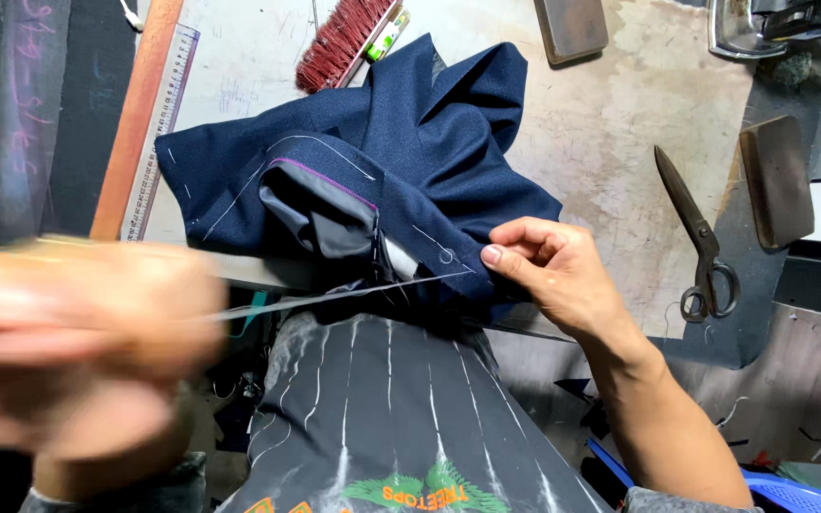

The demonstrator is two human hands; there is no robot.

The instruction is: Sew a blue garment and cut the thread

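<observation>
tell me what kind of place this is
Most likely a tailor's workroom. A navy garment marked with chalk lines lies on a worn worktable, with shears and a long ruler beside it. The right hand pinches the cloth's edge while the blurred left hand draws a thread taut.

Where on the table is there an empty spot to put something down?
Bare tabletop lies between the navy cloth and the scissors. A smaller gap sits between the brush and the ruler. It is crowded under the cloth and near the right hand.
</observation>
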